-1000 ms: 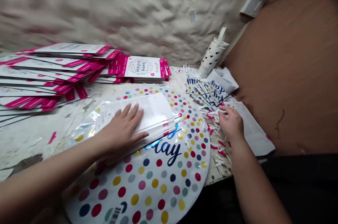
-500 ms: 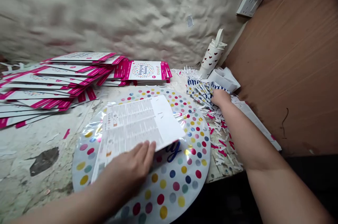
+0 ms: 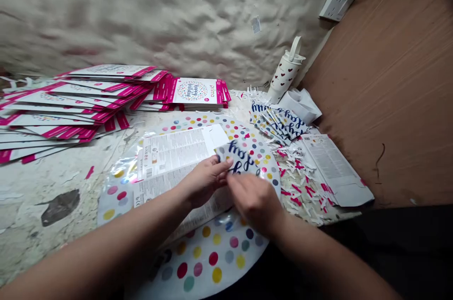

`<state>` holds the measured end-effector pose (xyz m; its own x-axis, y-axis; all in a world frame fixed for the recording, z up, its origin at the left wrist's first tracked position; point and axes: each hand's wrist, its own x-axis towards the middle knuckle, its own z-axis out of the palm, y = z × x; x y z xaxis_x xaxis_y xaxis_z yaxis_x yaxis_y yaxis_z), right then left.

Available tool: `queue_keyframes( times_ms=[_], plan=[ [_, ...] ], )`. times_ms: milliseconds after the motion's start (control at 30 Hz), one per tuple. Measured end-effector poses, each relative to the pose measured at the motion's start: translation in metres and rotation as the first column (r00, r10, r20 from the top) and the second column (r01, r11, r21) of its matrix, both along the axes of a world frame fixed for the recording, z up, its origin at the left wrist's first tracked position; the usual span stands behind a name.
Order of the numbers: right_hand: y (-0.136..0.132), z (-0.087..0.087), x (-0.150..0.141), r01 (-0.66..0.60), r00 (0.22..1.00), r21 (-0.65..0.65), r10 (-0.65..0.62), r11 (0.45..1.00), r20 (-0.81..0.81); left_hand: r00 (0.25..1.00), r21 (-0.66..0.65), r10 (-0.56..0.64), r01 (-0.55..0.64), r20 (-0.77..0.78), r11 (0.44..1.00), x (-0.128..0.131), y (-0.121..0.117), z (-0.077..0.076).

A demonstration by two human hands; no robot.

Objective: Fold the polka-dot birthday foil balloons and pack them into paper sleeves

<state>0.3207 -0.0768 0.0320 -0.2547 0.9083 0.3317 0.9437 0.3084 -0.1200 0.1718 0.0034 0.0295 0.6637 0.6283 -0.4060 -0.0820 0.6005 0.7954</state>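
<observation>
- Folded dotted piece point(image 3: 238, 151) with dark blue lettering: in the head view it sits just right of the middle of the frame, between the two hands, above a big round dotted sheet.
- Left hand point(image 3: 202, 183): nearly closed, at the centre of the frame, thumb over the left edge of the folded piece and fingers bent beneath, pinching it.
- Right hand point(image 3: 255, 202): just right of and below the centre, fingers curled in, back of the hand to the camera. It meets the lower edge of the folded piece; its fingertips are hidden, so I cannot tell whether it grips.
- Printed white cards point(image 3: 177, 150): left of and below the hands, lying on the round dotted sheet point(image 3: 212, 248), which fills the lower middle.
- Small heap of folded pieces point(image 3: 278, 123): right of centre, patterned and lettered like the held one, near a white roll point(image 3: 300, 105) and a white bottle point(image 3: 285, 73) with dark red hearts.
- White and pink paper shreds point(image 3: 295, 168): right of the round sheet, beside another printed card point(image 3: 334, 172).
- Pink-and-white packs point(image 3: 88, 97): piled at the left, overlapping, on the worn tabletop point(image 3: 28, 201).
- White socket strip point(image 3: 336, 0): upper right, a dark plug in it.
</observation>
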Motion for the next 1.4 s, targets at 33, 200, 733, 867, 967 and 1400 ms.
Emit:
queue_keyframes(
  times_ms=[33,200,733,867,967,1400],
  plan=[
    [-0.011,-0.004,-0.008,-0.017,0.998,0.063,0.021,0.998,-0.064,1.000,-0.003,0.012,-0.012,-0.002,1.000,0.000,0.000,-0.004],
    [-0.012,-0.018,0.028,0.307,0.580,-0.083,-0.256,0.948,-0.773,0.994,0.044,-0.106,0.108,-0.037,0.993,-0.014,-0.010,-0.007],
    [-0.013,-0.035,0.045,-0.451,-0.107,-0.480,-0.580,0.753,-0.808,0.912,0.474,-0.130,0.319,-0.388,0.821,-0.043,-0.029,-0.009],
    [-0.015,-0.041,0.059,-0.252,-0.199,-0.565,-0.614,0.785,-0.764,0.689,0.687,0.046,0.712,-0.724,0.144,-0.055,-0.028,-0.017],
    [-0.014,-0.041,0.064,-0.209,-0.199,-0.588,-0.623,0.782,-0.757,0.467,0.470,0.214,0.882,-0.858,-0.040,-0.055,-0.041,-0.022],
    [-0.020,-0.036,0.047,-0.126,0.094,-0.586,-0.578,0.801,-0.811,0.808,0.741,0.088,0.572,-0.583,-0.352,-0.028,-0.009,-0.023]
  ],
)
